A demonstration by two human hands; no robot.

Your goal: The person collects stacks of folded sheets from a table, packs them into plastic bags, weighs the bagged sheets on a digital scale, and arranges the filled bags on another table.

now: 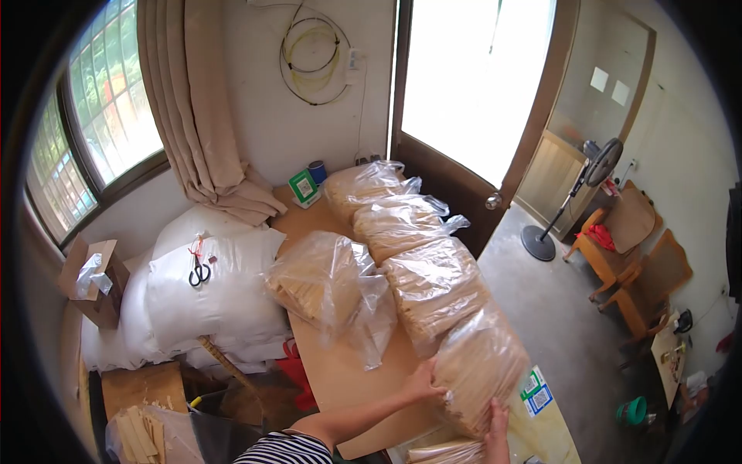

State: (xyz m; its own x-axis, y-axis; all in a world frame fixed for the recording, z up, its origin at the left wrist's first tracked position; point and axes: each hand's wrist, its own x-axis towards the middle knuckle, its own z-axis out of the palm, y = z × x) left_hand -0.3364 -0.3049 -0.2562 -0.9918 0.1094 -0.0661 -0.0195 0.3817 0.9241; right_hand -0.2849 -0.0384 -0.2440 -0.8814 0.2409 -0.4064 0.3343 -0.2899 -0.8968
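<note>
A clear plastic bag packed with tan, flat strips (481, 367) lies at the near end of a row of similar bags (433, 286) along the table. My left hand (427, 383) is closed on its left edge, thumb and fingers at the plastic. At the bag's lower right corner, my right hand (497, 425) grips the near edge with fingers partly hidden. Just below the bag, some loose tan strips (447, 451) lie at the frame's bottom. Another bag of strips (325, 278), its plastic mouth loose, sits left of the row.
White stuffed sacks (209, 294) are piled on the left, with scissors (199, 271) on top. A cardboard box (97, 286) stands beside them. QR code cards (536, 393) lie at the table's right edge. A fan (539, 241) and wooden chairs (653, 282) stand on the floor.
</note>
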